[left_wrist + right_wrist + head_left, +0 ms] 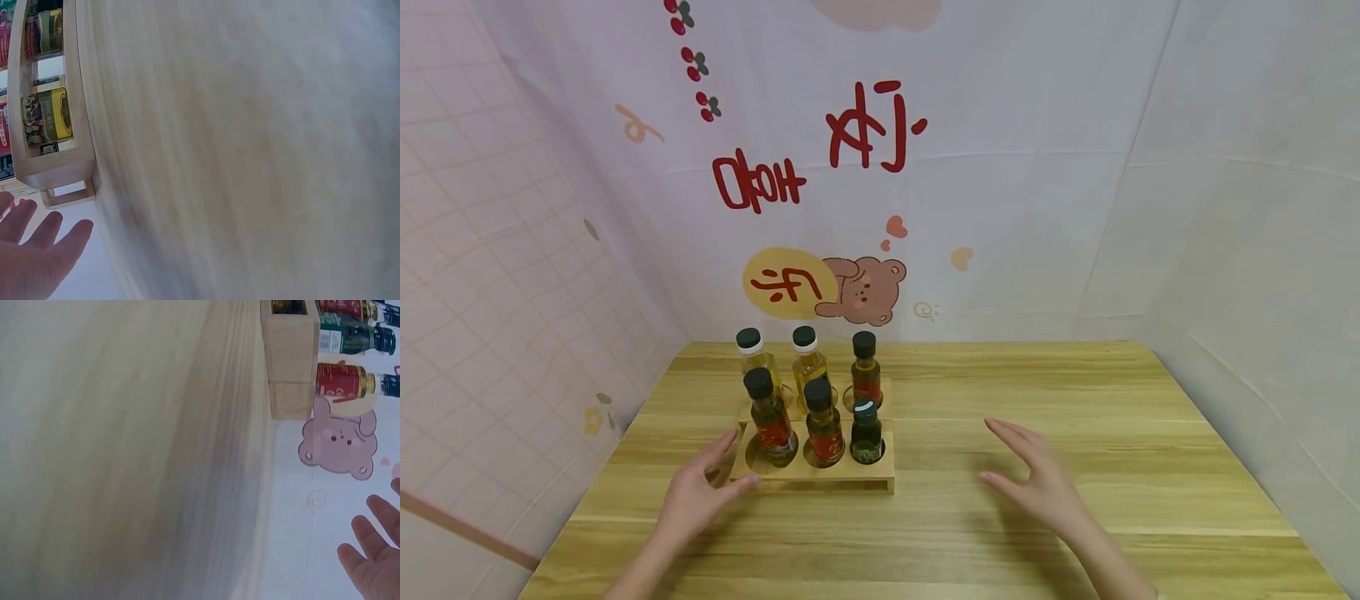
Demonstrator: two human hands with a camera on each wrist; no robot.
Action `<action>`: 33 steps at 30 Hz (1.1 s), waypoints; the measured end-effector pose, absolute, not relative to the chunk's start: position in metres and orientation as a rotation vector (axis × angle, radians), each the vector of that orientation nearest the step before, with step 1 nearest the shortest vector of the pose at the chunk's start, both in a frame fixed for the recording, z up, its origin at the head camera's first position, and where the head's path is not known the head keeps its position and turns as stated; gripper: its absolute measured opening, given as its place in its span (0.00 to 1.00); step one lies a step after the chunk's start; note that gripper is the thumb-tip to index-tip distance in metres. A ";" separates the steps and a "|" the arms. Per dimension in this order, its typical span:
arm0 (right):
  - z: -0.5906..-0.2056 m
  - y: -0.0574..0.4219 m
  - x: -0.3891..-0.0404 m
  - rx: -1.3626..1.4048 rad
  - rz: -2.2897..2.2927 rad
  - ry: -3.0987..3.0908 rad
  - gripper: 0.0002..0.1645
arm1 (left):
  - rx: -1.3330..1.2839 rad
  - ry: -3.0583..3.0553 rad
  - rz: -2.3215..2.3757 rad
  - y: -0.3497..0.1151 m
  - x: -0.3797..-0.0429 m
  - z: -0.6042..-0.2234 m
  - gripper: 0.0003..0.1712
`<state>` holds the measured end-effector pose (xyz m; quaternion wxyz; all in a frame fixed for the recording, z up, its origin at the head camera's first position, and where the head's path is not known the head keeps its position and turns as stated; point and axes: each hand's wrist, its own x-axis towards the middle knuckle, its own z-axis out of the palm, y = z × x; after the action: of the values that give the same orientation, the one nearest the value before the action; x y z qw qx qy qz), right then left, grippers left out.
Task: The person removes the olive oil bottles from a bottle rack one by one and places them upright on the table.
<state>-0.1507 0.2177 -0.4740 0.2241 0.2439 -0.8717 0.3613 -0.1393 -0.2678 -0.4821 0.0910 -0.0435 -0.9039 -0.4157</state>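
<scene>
A two-tier wooden rack stands on the table, holding several bottles. In its back row are two clear bottles of yellow oil, one of them an oil bottle with a dark green cap, and a red-labelled bottle. Two more red-labelled bottles and a small green jar fill the front row. My left hand is at the rack's left end, fingers spread, the thumb tip right by its front corner. Off to the right of the rack, my right hand hovers over the table with nothing in it, fingers extended and thumb apart.
The wooden table reaches back to a white cloth printed with a bear, cherries and red characters. Cloth also hangs along the left and right sides of the table.
</scene>
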 end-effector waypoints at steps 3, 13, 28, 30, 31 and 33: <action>-0.475 0.211 -0.152 0.652 1.059 -2.414 0.44 | -0.104 -2.657 -1.320 -0.268 -0.140 -0.482 0.48; -0.475 0.188 -0.153 0.666 1.180 -2.447 0.41 | -0.147 -2.644 -1.410 -0.267 -0.143 -0.485 0.41; -0.477 0.160 -0.159 0.718 1.337 -2.457 0.38 | -0.151 -2.674 -1.412 -0.270 -0.146 -0.489 0.35; -0.477 0.155 -0.160 0.717 1.364 -2.458 0.38 | -0.141 -2.684 -1.407 -0.271 -0.146 -0.489 0.35; -0.477 0.153 -0.161 0.717 1.372 -2.459 0.38 | -0.138 -2.690 -1.406 -0.271 -0.147 -0.489 0.35; -0.478 0.148 -0.162 0.733 1.383 -2.450 0.37 | -0.131 -2.705 -1.394 -0.272 -0.147 -0.489 0.35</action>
<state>-0.1620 0.1478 -0.4779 0.1166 0.2505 -0.8369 0.4724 -0.1471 -0.2716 -0.4894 0.0479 -0.0430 -0.8870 -0.4573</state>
